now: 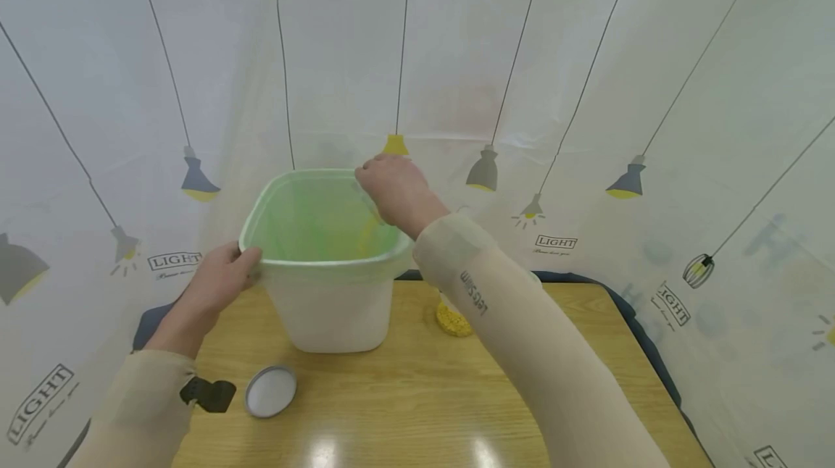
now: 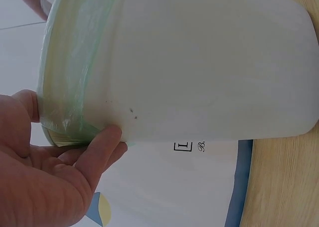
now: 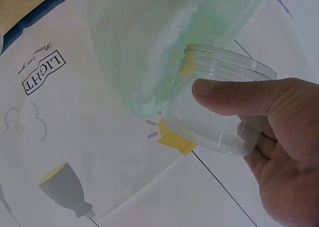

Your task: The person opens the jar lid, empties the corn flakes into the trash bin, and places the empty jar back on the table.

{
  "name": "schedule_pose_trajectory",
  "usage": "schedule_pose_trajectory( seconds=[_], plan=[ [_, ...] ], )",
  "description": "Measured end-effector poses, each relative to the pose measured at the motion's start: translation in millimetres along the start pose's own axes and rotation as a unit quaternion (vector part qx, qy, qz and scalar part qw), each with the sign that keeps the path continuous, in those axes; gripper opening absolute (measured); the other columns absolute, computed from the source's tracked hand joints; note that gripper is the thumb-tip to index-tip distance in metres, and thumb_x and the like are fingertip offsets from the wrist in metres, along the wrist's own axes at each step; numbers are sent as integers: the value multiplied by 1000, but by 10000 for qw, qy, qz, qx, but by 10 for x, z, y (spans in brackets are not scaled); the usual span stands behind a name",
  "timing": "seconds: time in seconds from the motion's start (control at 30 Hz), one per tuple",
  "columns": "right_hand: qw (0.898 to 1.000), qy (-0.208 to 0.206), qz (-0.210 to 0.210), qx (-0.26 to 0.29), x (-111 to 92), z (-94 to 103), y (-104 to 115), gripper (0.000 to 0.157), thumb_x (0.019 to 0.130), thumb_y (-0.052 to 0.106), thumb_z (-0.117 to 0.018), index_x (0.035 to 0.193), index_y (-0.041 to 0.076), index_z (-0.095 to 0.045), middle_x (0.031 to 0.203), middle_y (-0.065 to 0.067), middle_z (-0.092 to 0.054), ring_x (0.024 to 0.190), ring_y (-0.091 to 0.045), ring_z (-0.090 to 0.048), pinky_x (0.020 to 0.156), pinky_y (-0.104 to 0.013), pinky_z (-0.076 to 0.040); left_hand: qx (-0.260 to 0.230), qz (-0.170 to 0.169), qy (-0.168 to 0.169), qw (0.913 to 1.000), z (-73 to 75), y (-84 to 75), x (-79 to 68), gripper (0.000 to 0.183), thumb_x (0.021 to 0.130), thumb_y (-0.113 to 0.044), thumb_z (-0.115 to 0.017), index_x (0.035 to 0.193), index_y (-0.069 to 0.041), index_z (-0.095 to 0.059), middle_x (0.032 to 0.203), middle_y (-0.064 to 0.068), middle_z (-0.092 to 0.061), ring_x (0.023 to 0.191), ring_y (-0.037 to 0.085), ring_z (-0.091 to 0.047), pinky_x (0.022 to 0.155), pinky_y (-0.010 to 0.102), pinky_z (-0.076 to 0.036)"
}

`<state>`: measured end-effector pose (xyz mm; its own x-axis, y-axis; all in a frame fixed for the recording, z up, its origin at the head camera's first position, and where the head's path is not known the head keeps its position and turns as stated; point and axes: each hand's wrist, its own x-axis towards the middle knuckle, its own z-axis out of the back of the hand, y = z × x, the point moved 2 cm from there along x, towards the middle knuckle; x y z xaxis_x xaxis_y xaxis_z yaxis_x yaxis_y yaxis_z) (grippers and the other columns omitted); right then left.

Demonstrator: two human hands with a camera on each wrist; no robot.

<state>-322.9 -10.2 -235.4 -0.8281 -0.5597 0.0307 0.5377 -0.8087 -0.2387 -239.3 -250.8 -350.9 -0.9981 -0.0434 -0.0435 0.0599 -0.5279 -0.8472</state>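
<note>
A white bin (image 1: pixel 333 312) with a pale green bag liner (image 1: pixel 300 214) folded over its rim stands upright on the table. My left hand (image 1: pixel 222 276) grips the bin's rim at the near left corner; in the left wrist view the thumb (image 2: pixel 27 105) and fingers pinch rim and liner. Above the bin's right side, my right hand (image 1: pixel 398 189) holds a clear jar (image 3: pixel 219 112), lidless and tilted, its mouth toward the liner. Yellow residue clings near the jar's mouth, and a yellow streak shows inside the bin below it.
A round silver-edged lid (image 1: pixel 270 392) lies on the wooden table (image 1: pixel 404 410), left of centre. Right of the bin, partly behind my right forearm, stands a clear container with yellow grains (image 1: pixel 453 319) in it. A lamp-printed curtain (image 1: pixel 339 55) hangs around the table.
</note>
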Motion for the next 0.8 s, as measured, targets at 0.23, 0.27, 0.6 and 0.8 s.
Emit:
schedule_pose_trajectory(
  seconds=[0.23, 0.27, 0.6, 0.8],
  plan=[
    [9998, -65, 92, -145, 2, -16, 12, 50, 83, -4, -68, 128, 13, -58, 124, -2, -63, 119, -18, -56, 113, -34, -42, -43, -7, 67, 10000, -4, 4, 1, 60, 102, -38, -29, 141, 6, -39, 139, 27, -46, 131, 44, -45, 110, 58, -40],
    [9998, -64, 105, -157, 3, -17, 13, 50, 83, -4, -68, 129, 13, -58, 124, -2, -63, 119, -18, -56, 113, -34, -42, -61, -5, 76, 10000, -4, 4, 0, 61, 102, -38, -29, 142, 7, -38, 140, 28, -45, 132, 44, -44, 110, 57, -40],
    [9994, -143, 208, -253, -15, -30, 16, 50, 86, -4, -66, 132, 12, -56, 130, -3, -61, 123, -20, -54, 114, -34, -41, -26, 12, 82, 10000, 0, 6, -7, 61, 102, -39, -28, 142, 6, -38, 140, 28, -45, 132, 44, -43, 111, 58, -39],
    [9990, -267, 251, -251, -6, -31, 5, 47, 86, -4, -66, 130, 12, -58, 127, -3, -62, 120, -19, -56, 111, -33, -44, 31, 10, 56, 10000, 4, 9, -9, 61, 102, -39, -27, 142, 5, -38, 136, 26, -47, 130, 43, -45, 110, 59, -40]
  ],
)
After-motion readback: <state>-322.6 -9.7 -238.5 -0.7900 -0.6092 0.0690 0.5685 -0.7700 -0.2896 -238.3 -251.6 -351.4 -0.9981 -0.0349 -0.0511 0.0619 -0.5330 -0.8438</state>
